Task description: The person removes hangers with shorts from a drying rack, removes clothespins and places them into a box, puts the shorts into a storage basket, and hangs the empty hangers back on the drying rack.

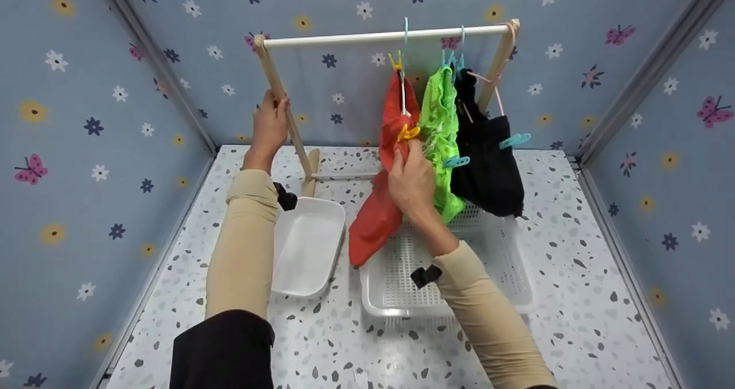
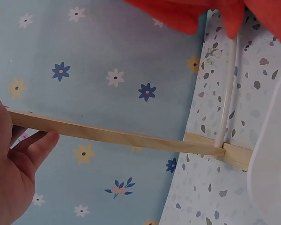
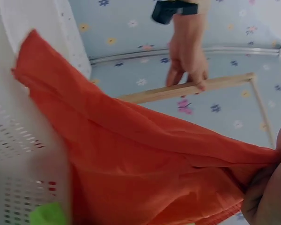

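Observation:
My left hand [image 1: 270,122] grips the left wooden post [image 2: 107,133] of a small clothes rack, with its fingers and thumb around the wood. A red garment [image 1: 373,222] hangs from a light-blue hanger [image 1: 406,38] on the rack's white bar [image 1: 344,37]. With my right hand [image 1: 413,179] I hold the red cloth just below a yellow clothespin [image 1: 409,132]. Another yellow clothespin [image 1: 395,61] sits higher on the same garment. In the right wrist view the red cloth [image 3: 131,159] stretches away from my fingers, which are partly cut off by the frame edge.
Right of the red garment hang a bright green garment [image 1: 439,119] and black shorts [image 1: 488,159], both with blue clothespins. Beneath them stands a white perforated basket [image 1: 373,305]. A white basin [image 1: 307,251] lies to the left. Flowered panels [image 1: 115,147] enclose the speckled surface.

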### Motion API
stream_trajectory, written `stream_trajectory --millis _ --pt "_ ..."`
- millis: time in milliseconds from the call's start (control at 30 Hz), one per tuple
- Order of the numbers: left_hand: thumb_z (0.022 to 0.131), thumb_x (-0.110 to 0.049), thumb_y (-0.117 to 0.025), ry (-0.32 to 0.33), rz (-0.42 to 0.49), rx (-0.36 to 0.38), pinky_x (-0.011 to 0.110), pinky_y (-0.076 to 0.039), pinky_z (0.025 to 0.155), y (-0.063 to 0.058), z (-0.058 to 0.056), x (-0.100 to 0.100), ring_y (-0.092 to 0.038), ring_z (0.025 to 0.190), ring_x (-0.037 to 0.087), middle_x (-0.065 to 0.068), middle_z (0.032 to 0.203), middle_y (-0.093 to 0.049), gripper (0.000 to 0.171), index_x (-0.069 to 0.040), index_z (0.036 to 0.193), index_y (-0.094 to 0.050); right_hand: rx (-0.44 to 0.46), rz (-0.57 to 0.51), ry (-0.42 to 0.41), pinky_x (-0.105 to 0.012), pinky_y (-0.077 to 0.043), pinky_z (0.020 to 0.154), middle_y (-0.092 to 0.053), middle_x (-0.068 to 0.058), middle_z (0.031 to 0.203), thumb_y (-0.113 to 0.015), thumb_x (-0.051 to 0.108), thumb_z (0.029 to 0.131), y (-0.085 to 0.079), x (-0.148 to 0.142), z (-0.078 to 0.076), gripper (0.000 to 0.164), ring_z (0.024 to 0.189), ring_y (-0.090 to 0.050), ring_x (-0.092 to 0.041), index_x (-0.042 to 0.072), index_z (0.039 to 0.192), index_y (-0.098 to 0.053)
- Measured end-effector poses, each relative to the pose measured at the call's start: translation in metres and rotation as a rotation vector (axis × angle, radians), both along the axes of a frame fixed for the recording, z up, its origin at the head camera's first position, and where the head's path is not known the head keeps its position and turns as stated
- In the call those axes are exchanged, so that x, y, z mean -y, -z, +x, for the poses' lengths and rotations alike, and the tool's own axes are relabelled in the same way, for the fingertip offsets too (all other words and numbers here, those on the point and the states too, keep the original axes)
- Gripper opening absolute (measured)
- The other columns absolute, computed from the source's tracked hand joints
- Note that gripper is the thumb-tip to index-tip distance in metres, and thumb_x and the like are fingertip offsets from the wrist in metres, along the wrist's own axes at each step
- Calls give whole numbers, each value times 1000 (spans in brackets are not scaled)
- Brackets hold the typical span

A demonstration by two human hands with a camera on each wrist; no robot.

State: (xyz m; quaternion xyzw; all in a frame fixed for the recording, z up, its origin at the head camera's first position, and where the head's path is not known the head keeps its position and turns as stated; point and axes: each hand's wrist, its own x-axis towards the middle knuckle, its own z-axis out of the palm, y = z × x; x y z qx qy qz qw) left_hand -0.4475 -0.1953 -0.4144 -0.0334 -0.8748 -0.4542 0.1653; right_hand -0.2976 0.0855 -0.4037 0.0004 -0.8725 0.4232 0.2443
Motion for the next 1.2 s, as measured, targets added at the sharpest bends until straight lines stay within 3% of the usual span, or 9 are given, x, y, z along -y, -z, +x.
stream_trajectory --millis 267,400,567,767,967,1200 --pt "105 -37 -37 24 4 -16 44 -48 93 3 1 3 -57 115 27 14 125 -58 43 -5 132 -46 -83 16 -101 -42 -45 56 -63 -13 75 -53 17 98 -40 -12 42 15 65 -59 -29 3 103 -58" --pt "105 -38 -37 26 9 -17 44 -48 93 4 4 4 -57 114 27 14 124 -58 44 -5 133 -46 -122 26 -175 -37 -41 52 -53 -8 65 -55 15 97 -53 -25 63 13 58 -52 -23 2 99 -58" --pt "104 -40 -37 29 4 0 44 -47 93 2 4 5 -56 115 27 13 126 -57 45 -8 135 -45 -148 72 -227 -35 -40 55 -54 -4 67 -58 14 96 -64 -51 85 11 60 -51 -20 5 96 -61" --pt "104 -41 -37 22 13 14 46 -46 95 -3 3 5 -55 116 27 12 128 -57 45 -10 136 -44 -187 137 -302 -30 -37 51 -48 1 64 -58 12 97 -66 -90 102 7 56 -46 -14 6 97 -62" --pt "104 -41 -36 22 20 38 47 -45 96 -6 4 5 -53 119 27 13 129 -55 44 -10 135 -43 -243 178 -410 -21 -37 48 -51 4 70 -58 1 95 -59 -140 113 9 56 -47 -11 4 102 -62" --pt "105 -41 -36 10 6 36 48 -43 98 -6 5 4 -52 120 29 14 131 -55 45 -9 136 -42 -360 237 -482 -16 -38 48 -53 3 73 -62 -10 87 -50 -184 113 19 55 -45 -6 3 101 -64"
